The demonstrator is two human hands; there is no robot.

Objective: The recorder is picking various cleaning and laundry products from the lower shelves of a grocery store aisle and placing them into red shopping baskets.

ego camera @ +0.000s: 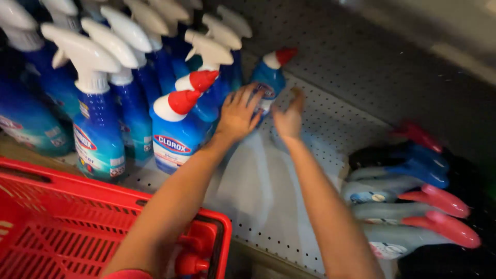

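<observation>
Both my hands reach to the back of a grey perforated shelf (330, 119). My left hand (238, 114) lies with fingers spread against a blue bottle with a red angled cap (270, 77) at the rear. My right hand (289, 118) is beside that bottle, fingers apart, close to it but not clearly gripping. Two more blue bottles with red caps (178, 132) stand in a row in front, left of my left forearm.
Blue spray bottles with white triggers (98, 124) fill the shelf's left side. Grey bottles with pink, red and blue angled caps (408, 206) lie at the right. A red plastic basket (77, 227) sits below at the lower left.
</observation>
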